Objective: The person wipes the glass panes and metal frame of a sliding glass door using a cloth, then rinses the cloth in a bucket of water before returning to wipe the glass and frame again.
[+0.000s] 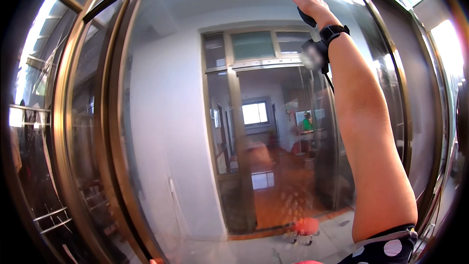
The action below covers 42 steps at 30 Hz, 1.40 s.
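High at the upper right, my right hand (312, 1) presses a dark cloth or pad (306, 16) against a large glass pane (168, 99). My arm is stretched up, and the fingers lie over the dark thing, mostly covering it. On the wrist sits a black strap (332, 33), with a small blurred device (313, 55) and a thin cable just below it. At the bottom edge a sliver of skin shows, perhaps my left hand (153, 261); the rest of it is out of view.
Brown metal frames (110, 146) border the pane at left, another frame (399, 80) at right. Through the glass appear a white wall (172, 128), a doorway (234, 124) into a room with an orange floor (278, 198), and a blurred red item (306, 226) low on pale tiles (333, 231).
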Each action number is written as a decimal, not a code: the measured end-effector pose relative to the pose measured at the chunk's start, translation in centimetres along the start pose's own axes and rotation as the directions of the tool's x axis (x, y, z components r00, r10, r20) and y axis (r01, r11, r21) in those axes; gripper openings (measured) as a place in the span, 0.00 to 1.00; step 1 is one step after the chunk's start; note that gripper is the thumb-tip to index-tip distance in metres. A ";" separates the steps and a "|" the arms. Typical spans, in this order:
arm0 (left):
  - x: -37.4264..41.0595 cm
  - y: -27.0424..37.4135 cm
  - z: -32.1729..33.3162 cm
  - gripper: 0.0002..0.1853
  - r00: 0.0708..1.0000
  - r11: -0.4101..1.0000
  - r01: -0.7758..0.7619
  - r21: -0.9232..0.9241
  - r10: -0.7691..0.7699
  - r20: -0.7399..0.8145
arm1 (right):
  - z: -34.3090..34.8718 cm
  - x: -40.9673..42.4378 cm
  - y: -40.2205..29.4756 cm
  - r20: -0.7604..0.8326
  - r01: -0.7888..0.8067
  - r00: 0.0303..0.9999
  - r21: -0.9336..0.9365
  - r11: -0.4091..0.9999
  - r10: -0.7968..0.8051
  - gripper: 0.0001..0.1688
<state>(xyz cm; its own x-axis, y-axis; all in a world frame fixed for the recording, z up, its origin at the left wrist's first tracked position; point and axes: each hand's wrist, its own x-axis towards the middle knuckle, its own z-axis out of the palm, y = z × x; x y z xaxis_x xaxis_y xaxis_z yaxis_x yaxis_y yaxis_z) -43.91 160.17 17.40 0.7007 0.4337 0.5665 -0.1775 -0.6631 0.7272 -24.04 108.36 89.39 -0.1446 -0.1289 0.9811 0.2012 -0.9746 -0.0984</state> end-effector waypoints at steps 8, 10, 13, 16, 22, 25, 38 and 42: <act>0.0 3.3 -1.8 0.28 0.997 0.996 0.068 0.057 -0.066 -0.042 | 0.0 -1.0 -22.5 -0.097 0.176 0.980 0.039 0.984 -0.171 0.28; 0.2 0.1 -1.1 0.33 0.996 0.985 0.089 0.146 -0.087 -0.018 | 0.0 -1.3 -26.9 -0.103 0.222 0.971 0.060 0.973 -0.216 0.27; 0.2 -2.9 -0.9 0.43 0.987 0.979 0.120 0.164 -0.136 0.089 | -0.3 -1.6 -32.5 -0.085 0.352 0.933 0.014 0.936 -0.349 0.27; 0.4 -2.7 -0.7 0.42 0.965 0.969 0.224 0.108 -0.236 0.117 | 0.0 -2.1 -37.4 -0.113 0.480 0.871 -0.001 0.877 -0.477 0.27; 0.5 -3.8 0.9 0.41 0.976 0.977 0.203 0.058 -0.207 0.066 | -0.8 -6.2 -41.2 -0.073 0.624 0.781 0.108 0.774 -0.620 0.31; 0.2 -5.0 1.7 0.41 0.982 0.981 0.186 0.061 -0.187 0.019 | -1.7 -9.9 -40.8 -0.088 0.645 0.763 0.152 0.748 -0.640 0.32; 0.2 -1.2 -1.0 0.37 0.988 0.986 0.142 -0.091 -0.136 0.071 | 1.6 -0.7 -42.1 -0.644 0.578 0.749 0.517 0.631 -0.158 0.17; 0.0 -0.4 -1.3 0.36 0.993 0.987 0.113 -0.113 -0.110 0.036 | 2.3 1.0 -43.7 -0.437 0.783 0.619 0.286 0.552 -0.652 0.22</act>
<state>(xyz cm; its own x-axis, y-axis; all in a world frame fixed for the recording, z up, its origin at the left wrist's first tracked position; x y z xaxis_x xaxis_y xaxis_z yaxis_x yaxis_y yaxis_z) -44.79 161.26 17.58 0.7402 0.4816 0.4691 -0.1742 -0.5365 0.8257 -30.80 151.25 95.03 -0.6438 0.4760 0.5991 0.2751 -0.5866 0.7617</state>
